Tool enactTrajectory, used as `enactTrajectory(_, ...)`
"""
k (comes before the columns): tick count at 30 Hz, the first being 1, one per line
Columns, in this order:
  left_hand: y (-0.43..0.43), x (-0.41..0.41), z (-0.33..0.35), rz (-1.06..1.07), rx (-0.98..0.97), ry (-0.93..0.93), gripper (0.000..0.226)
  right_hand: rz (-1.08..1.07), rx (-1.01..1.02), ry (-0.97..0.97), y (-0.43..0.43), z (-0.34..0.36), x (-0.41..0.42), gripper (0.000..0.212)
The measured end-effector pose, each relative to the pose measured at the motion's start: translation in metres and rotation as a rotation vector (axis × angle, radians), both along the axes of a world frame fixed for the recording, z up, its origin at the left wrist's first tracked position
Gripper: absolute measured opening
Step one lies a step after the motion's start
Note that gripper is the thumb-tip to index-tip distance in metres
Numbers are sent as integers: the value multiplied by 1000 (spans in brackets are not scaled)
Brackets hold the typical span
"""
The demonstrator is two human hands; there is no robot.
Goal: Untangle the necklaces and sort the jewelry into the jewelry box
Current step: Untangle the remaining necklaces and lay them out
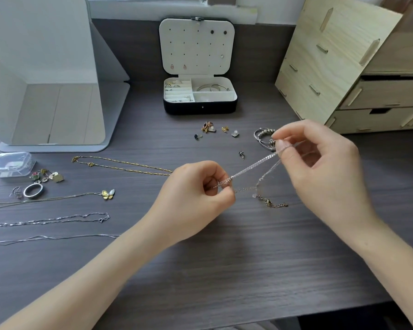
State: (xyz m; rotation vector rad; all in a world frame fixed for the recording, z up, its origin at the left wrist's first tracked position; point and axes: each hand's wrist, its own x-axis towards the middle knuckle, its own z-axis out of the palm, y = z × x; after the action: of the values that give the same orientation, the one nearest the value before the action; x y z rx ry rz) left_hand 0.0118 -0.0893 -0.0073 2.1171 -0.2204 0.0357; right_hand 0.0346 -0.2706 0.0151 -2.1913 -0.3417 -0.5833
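Both hands raised over desk (224,270): left hand (196,194) & right hand (320,163) pinch silver chain (250,166) taut btwn them.

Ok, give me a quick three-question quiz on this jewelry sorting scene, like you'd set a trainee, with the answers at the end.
1. True or false: the jewelry box stands with its lid open.
2. The silver chain is: A) stretched between the left hand and the right hand; B) coiled inside the box; C) hooked on the lid.
3. Fill in: the butterfly pendant lies on the desk to the ___ of the left hand.

Key: 1 true; 2 A; 3 left.
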Motion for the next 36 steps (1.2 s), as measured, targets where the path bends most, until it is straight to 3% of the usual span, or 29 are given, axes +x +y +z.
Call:
enactTrajectory(4,1,0,1,12,-3,26,10,150,676,464,3,11,5,18)
enactTrajectory(6,1,0,2,23,-8,35,11,162,841,600,1,15,7,18)
enactTrajectory(8,2,0,3,46,-1,38,15,148,876,630,-4,16,9,18)
enactTrajectory(13,4,2,4,71,-7,53,13,141,531,569,-18,15,11,28)
enactTrajectory(20,4,1,7,4,-15,162,13,136,276,669,-17,3,24,32)
enactTrajectory(21,4,1,7,-6,-16,184,12,117,187,638,-16,1,27,28)
enactTrajectory(23,4,1,8,-23,-16,218,11,68,-231,480,-16,-3,29,14)
enactTrajectory(25,5,2,8,-37,-36,239,12,7,-651,223,-13,-8,22,25)
enactTrajectory(26,5,2,8,-42,-45,247,12,51,-702,145,-11,-10,18,32)
enactTrajectory(33,7,3,7,-78,-89,253,16,378,-472,257,16,-26,-2,45)
enactTrajectory(36,10,6,8,-73,-92,244,15,410,-378,283,19,-33,-4,27)
